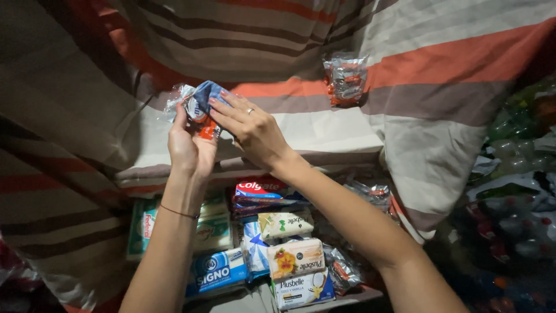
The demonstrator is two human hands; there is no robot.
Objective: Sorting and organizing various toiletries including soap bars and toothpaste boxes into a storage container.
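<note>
Two hands hold a small packet above a heap of packaged goods on a striped cloth.

The left hand grips a small blue, white and orange plastic packet from below, fingers closed around its lower end, while the right hand, a ring on one finger, lies over its top with fingers curved against the wrapper. The packet is raised over the middle of the striped cloth, which is banded in orange, grey, brown and cream. A clear bag of red and white sachets rests on the cloth well apart, toward its far edge. Nearer the person, below the wrists, lie a red toothpaste box, pale soap bars and a blue packet, crowded together and touching.
</note>
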